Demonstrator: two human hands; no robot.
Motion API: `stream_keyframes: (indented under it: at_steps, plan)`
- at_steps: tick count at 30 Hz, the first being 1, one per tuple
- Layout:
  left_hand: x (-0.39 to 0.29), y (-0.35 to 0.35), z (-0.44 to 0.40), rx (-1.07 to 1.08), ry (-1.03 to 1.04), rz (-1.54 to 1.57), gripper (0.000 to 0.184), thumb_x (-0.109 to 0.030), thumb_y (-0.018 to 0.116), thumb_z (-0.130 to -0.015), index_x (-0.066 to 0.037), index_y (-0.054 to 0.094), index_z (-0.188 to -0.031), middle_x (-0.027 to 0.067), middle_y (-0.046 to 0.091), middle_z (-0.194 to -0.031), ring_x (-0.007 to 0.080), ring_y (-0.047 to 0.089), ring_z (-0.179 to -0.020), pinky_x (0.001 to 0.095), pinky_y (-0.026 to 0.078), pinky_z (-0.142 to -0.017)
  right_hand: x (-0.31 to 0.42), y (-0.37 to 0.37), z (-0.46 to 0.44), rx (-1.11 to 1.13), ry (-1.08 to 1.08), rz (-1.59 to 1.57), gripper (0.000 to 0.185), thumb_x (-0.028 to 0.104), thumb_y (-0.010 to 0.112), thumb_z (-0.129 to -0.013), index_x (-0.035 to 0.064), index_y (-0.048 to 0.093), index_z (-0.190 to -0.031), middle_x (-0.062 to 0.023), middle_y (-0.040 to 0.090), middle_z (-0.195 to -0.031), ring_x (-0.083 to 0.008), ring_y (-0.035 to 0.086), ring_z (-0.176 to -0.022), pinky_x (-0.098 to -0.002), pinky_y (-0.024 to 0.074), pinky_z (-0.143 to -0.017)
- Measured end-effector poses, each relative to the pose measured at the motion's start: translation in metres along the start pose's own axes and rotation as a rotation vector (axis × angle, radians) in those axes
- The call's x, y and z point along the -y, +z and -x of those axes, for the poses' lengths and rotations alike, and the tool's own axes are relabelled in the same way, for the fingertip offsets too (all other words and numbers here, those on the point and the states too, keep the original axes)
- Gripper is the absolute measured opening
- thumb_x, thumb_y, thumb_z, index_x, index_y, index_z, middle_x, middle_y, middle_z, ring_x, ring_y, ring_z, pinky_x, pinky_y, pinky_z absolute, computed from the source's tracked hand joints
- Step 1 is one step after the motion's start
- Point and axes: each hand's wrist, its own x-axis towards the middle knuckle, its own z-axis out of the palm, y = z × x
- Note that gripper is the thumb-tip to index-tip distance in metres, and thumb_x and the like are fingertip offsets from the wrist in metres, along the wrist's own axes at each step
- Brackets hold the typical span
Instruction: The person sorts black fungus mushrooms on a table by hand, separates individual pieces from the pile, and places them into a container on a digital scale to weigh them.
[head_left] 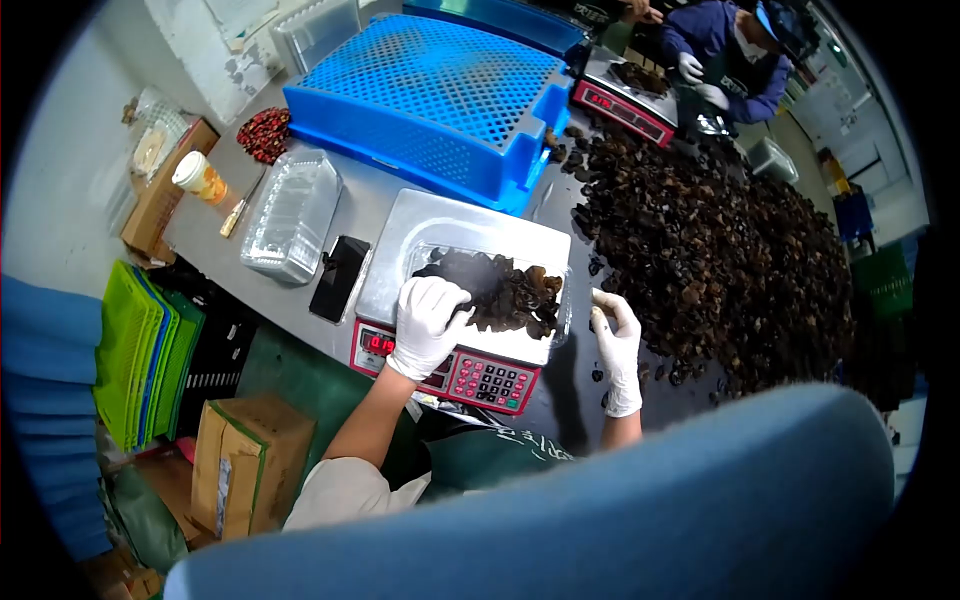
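Note:
A clear plastic tray [563,318] of dark wood ear mushrooms [505,290] rests on the steel pan of a red and silver weighing scale [497,380]. The scale's display is lit red. My left hand [430,318], in a white glove, is at the tray's left side with its fingers curled and pressed together against the mushrooms; what they pinch is hidden. To the right of the scale, my gloved right hand [618,350] hovers by the pile's edge, fingers bent and thumb apart, with nothing visible in it. A large loose pile of mushrooms [715,265] spreads across the table's right side.
A blue crate [420,90] stands behind the scale. On the left are a phone [340,279], empty clear trays [292,215], a paper cup [200,178] and a red bunch [264,135]. Across the table, a gloved person [735,60] works beside a second scale [625,95].

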Motion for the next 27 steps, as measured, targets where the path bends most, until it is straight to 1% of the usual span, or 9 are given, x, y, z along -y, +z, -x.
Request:
stream_keyframes:
  at_steps: [7,11,12,14,15,18,19,23,27]
  plan:
    - [-0.013,-0.009,0.006,0.001,0.145,0.088,0.028,-0.002,0.07,-0.064,-0.009,0.066,-0.091,0.0048,0.062,-0.09,0.0266,0.059,-0.085,0.0427,0.045,-0.08,0.045,0.014,0.02,0.118,-0.145,0.021,0.022,-0.004,0.065,-0.081,-0.0013,0.065,-0.103,-0.0096,0.065,-0.101,-0.0191,0.062,-0.093,-0.0285,0.0487,-0.086]
    - [-0.034,-0.004,0.016,0.016,0.156,0.265,0.027,-0.001,0.071,-0.064,-0.008,0.065,-0.089,0.0054,0.062,-0.087,0.0276,0.06,-0.082,0.0422,0.048,-0.077,0.075,0.02,0.032,0.385,-0.227,-0.019,0.059,0.006,0.075,-0.073,0.0022,0.055,-0.128,-0.015,0.058,-0.128,-0.0269,0.053,-0.124,-0.0364,0.0393,-0.107]
    - [-0.039,-0.002,0.021,0.056,0.145,0.301,0.026,-0.001,0.071,-0.066,-0.008,0.065,-0.091,0.0064,0.063,-0.089,0.0282,0.061,-0.084,0.0425,0.048,-0.079,0.075,0.025,0.036,0.407,-0.295,0.0,0.058,0.007,0.077,-0.073,0.0022,0.055,-0.127,-0.0148,0.06,-0.125,-0.0272,0.055,-0.12,-0.0362,0.0413,-0.105]
    - [-0.048,0.007,0.033,0.081,0.1,0.402,0.025,-0.003,0.072,-0.069,-0.007,0.065,-0.093,0.0089,0.064,-0.094,0.0303,0.062,-0.089,0.0436,0.049,-0.082,0.068,0.032,0.041,0.5,-0.208,-0.151,0.052,0.009,0.078,-0.074,0.0014,0.057,-0.121,-0.0133,0.062,-0.117,-0.0262,0.06,-0.111,-0.0352,0.0455,-0.098]
    - [-0.054,0.008,0.036,0.13,0.046,0.436,0.025,-0.004,0.072,-0.073,-0.006,0.064,-0.097,0.0119,0.065,-0.099,0.0332,0.063,-0.095,0.0435,0.049,-0.085,0.065,0.034,0.044,0.472,-0.192,-0.193,0.04,0.008,0.079,-0.075,0.0008,0.058,-0.109,-0.0111,0.064,-0.106,-0.0228,0.061,-0.097,-0.0325,0.0481,-0.088]
    - [-0.071,0.011,0.039,0.132,-0.093,0.497,0.033,-0.003,0.072,-0.077,-0.003,0.062,-0.109,0.0158,0.062,-0.113,0.0346,0.061,-0.103,0.0415,0.049,-0.088,0.055,0.031,0.04,0.404,-0.201,-0.181,0.033,0.004,0.077,-0.074,0.0013,0.059,-0.103,-0.0107,0.064,-0.099,-0.0221,0.063,-0.091,-0.0311,0.05,-0.083]
    - [-0.07,0.012,0.042,0.133,-0.095,0.49,0.036,-0.005,0.073,-0.077,-0.002,0.063,-0.111,0.0165,0.06,-0.117,0.0344,0.06,-0.105,0.0419,0.049,-0.09,0.061,0.03,0.037,0.333,-0.164,-0.179,0.029,0.005,0.078,-0.076,0.0013,0.06,-0.099,-0.0083,0.064,-0.094,-0.0175,0.061,-0.087,-0.0294,0.0491,-0.081]
    - [-0.073,0.012,0.052,0.198,-0.059,0.402,0.031,-0.011,0.072,-0.078,-0.004,0.065,-0.108,0.0132,0.062,-0.108,0.0319,0.061,-0.097,0.041,0.049,-0.085,0.057,0.02,0.017,0.123,-0.055,-0.132,0.029,0.006,0.08,-0.076,0.003,0.058,-0.095,-0.0006,0.06,-0.088,-0.0089,0.055,-0.083,-0.0252,0.0469,-0.077]
    - [-0.073,0.013,0.053,0.226,-0.028,0.385,0.022,-0.007,0.072,-0.077,-0.005,0.068,-0.099,0.0088,0.065,-0.097,0.0268,0.063,-0.088,0.0373,0.049,-0.08,0.05,0.015,0.01,0.067,0.047,-0.238,0.028,0.005,0.077,-0.078,0.0028,0.059,-0.099,0.0002,0.061,-0.088,-0.0082,0.054,-0.083,-0.0247,0.0458,-0.077]
